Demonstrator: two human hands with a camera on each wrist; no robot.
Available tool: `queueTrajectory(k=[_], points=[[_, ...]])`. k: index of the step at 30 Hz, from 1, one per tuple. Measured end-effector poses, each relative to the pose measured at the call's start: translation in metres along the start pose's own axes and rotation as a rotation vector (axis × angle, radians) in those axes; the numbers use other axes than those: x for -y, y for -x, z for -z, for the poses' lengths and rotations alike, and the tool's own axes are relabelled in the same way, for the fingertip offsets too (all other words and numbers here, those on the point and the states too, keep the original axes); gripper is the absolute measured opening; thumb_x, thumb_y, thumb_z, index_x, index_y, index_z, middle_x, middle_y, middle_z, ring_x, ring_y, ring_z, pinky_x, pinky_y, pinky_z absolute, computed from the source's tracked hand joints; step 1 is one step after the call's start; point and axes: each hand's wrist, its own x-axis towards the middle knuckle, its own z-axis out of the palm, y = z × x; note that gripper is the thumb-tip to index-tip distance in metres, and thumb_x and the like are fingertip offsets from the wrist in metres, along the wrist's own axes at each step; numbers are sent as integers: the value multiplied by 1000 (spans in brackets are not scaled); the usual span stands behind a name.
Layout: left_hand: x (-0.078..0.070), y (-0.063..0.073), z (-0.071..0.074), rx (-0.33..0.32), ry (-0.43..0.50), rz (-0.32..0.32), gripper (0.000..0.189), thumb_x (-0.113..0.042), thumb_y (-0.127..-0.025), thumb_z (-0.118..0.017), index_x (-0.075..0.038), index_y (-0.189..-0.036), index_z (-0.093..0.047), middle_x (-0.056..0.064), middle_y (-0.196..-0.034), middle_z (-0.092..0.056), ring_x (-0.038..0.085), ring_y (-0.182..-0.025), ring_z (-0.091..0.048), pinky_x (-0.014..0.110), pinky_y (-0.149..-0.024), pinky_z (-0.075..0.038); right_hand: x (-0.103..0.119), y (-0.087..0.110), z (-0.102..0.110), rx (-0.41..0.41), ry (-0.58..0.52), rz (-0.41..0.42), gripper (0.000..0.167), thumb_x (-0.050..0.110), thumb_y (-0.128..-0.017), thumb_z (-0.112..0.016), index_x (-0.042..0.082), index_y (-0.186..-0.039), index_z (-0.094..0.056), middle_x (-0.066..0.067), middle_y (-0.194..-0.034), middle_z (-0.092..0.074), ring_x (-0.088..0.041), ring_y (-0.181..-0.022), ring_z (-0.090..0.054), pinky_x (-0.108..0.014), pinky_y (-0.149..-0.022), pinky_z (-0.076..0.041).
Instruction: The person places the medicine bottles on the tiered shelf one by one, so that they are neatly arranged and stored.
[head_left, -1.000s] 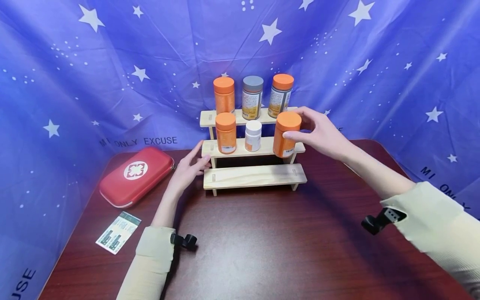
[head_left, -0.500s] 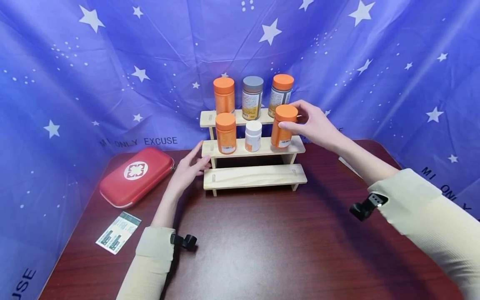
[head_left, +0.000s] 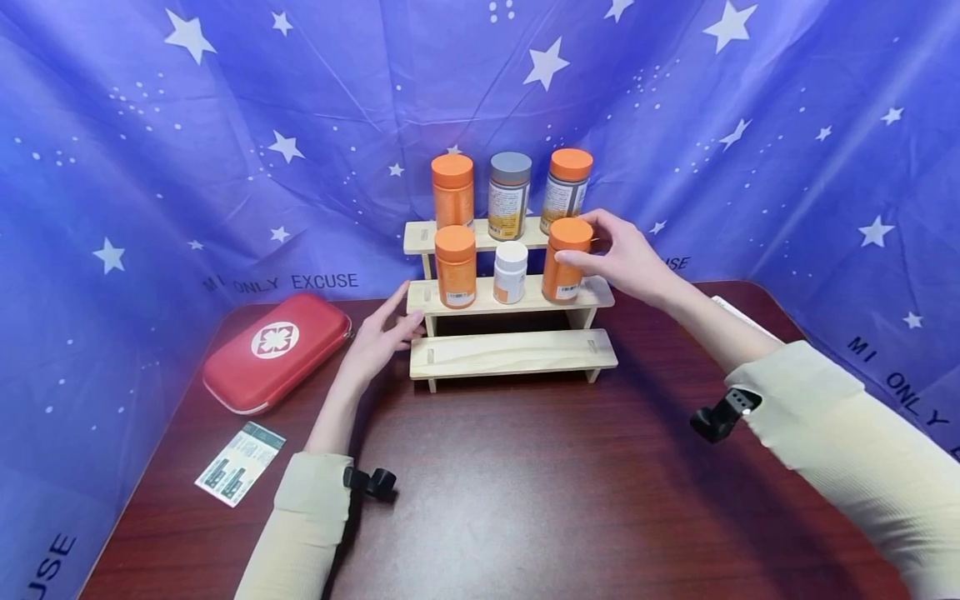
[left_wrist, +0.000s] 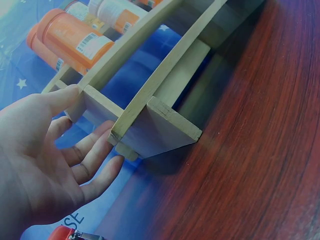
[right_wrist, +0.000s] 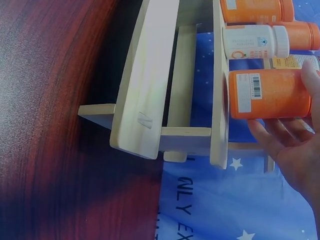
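Note:
My right hand (head_left: pixel 626 257) grips an orange pill bottle (head_left: pixel 561 280) with an orange lid, thumb in front and fingers behind. The bottle is upright at the right end of the middle tier of a wooden three-tier rack (head_left: pixel 517 354). In the right wrist view, the base of this bottle (right_wrist: pixel 270 95) sits at the tier, though I cannot tell whether it bears its full weight. My left hand (head_left: pixel 375 340) touches the rack's left end. The left wrist view has its thumb at the middle tier's corner, the relaxed fingers (left_wrist: pixel 95 160) by the lower tier's end.
Beside the held bottle on the middle tier are a small white bottle (head_left: pixel 510 275) and another orange bottle (head_left: pixel 456 271). Behind, the top tier bears a grey-lidded bottle (head_left: pixel 508 200) between two orange-lidded ones. A red case (head_left: pixel 273 354) and a printed card (head_left: pixel 242 463) lie left.
My right hand has moved the orange bottle up and left, then down onto the right end of the middle tier. The left hand has stayed at the rack's left end.

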Motion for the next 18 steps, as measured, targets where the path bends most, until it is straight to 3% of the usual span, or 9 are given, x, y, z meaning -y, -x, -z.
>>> queueTrajectory(k=[8, 18], points=[[0, 0, 0, 1, 5, 1, 67, -41, -104, -60, -39, -162, -27, 31, -117, -71, 24, -99, -71, 55, -100, -57, -6, -1, -3, -4, -5, -12, 57, 39, -92, -78, 11, -136, -56, -9, -134, -65, -23, -118, -66, -30, -97, -54], [-1, 1, 0, -3, 6, 17, 67, -43, -103, -60, -42, -161, -27, 30, -118, -71, 31, -107, -70, 54, -101, -56, -8, 0, -5, -23, -1, 13, 58, 35, -93, -78, 10, -139, -54, -10, -135, -63, -27, -120, -65, -37, -101, -53]])
